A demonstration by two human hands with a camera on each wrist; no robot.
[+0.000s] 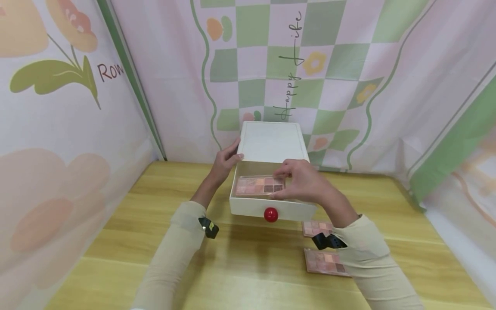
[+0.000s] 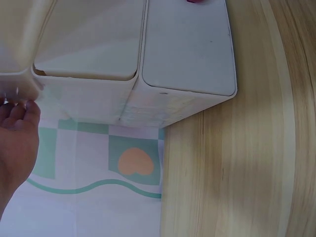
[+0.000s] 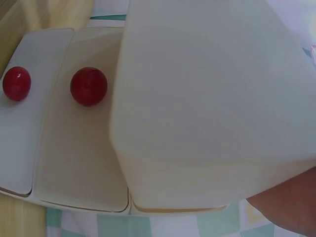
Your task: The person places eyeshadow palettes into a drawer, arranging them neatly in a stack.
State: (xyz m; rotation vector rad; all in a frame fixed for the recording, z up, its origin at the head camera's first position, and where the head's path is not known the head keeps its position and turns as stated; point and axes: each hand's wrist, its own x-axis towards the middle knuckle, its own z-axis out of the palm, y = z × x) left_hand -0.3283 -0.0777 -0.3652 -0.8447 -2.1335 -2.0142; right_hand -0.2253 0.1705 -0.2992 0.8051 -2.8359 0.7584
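In the head view a white drawer cabinet (image 1: 273,140) stands on the table with its top drawer (image 1: 249,207) pulled out. A red knob (image 1: 271,214) sits on that drawer's front. Inside it, an eyeshadow palette (image 1: 253,186) with pink and brown pans lies under a clear lid. My right hand (image 1: 304,183) pinches the palette's right end between thumb and fingers. My left hand (image 1: 226,160) rests against the cabinet's left side, thumb at its upper front edge. Its fingertips touch the cabinet wall in the left wrist view. In the right wrist view the drawer blocks the palette from sight.
Two more palettes lie on the table to the right, a farther palette (image 1: 315,228) and a nearer palette (image 1: 325,261) partly behind the right forearm. Lower drawers with red knobs (image 3: 89,86) are closed. A patterned curtain (image 1: 255,64) hangs behind the cabinet.
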